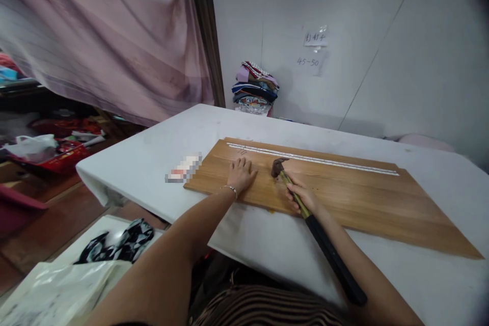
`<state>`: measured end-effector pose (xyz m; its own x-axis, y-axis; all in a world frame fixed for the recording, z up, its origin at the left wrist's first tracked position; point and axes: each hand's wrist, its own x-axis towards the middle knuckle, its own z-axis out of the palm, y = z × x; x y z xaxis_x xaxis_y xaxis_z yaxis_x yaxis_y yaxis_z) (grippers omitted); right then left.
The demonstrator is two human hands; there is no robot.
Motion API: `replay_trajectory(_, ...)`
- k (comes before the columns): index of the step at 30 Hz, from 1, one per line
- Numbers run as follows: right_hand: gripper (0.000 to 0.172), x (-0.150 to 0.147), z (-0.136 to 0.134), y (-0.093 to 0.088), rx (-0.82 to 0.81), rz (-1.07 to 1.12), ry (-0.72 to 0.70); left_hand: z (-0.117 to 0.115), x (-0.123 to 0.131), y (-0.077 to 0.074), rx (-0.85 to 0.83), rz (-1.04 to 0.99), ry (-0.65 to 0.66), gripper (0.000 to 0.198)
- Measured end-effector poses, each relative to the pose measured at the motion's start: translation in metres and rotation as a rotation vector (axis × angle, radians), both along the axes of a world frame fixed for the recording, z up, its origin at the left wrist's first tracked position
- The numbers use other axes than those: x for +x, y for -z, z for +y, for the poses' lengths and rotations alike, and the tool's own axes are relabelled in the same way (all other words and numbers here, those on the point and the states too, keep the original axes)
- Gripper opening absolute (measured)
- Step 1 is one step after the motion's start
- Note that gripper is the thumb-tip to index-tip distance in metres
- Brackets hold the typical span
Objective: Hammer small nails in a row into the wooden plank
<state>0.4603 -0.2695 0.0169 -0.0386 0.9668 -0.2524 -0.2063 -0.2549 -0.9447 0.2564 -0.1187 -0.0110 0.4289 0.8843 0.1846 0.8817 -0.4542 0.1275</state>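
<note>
My right hand (301, 194) is wrapped round the upper part of a claw hammer's handle, close below the head. The claw hammer (324, 244) has a rusty metal head and a long black grip that slants down along my forearm. Its head hangs over a brown wooden board (355, 198). My left hand (241, 174), with a bracelet at the wrist, rests on the board with its fingers apart. Just beyond its fingertips lie several thin nails (242, 152). Two white strips with fine markings (313, 159) run along the board's far side.
The board lies on a white-covered table (133, 155). A blurred-out small packet (184, 168) is left of it. Folded cloths (255, 89) are stacked by the wall. A pink curtain (153, 35) hangs at left; patterned fabric (118, 242) lies on a low surface.
</note>
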Motion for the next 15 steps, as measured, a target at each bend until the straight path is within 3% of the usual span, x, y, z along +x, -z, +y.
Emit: replay_trajectory(15,0.090,-0.0078,0.0015,0.0019,0.016,0.051,0.014,0.0018,0.0004,0.0028,-0.003,-0.013,0.003,0.037)
